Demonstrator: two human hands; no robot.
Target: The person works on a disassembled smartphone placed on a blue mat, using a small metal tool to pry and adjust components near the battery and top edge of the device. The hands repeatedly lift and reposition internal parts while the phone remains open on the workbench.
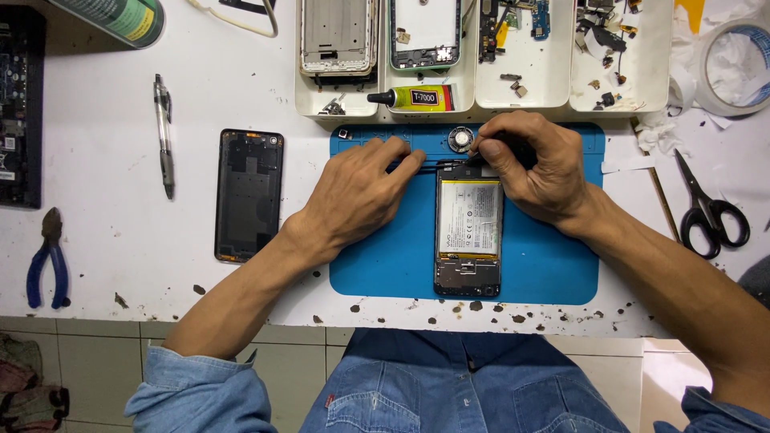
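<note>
Two hands work at the top edge of an opened black phone with yellow-white battery [469,232] on the blue rubber mat [545,273]; a black back cover [249,195] lies left of the mat. Left hand [357,196] presses fingertips together there; right hand [533,164] pinches a thin dark tool [475,152].

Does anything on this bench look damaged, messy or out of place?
Yes. The white table is chipped along its front edge, with brown flakes scattered there. The opened phone on the blue mat has its back off; that cover lies apart, left of the mat.

A white, scuffed surface [104,256] with chipped dark spots along its front edge, evenly lit; pale tiled floor [96,353] below it.
</note>
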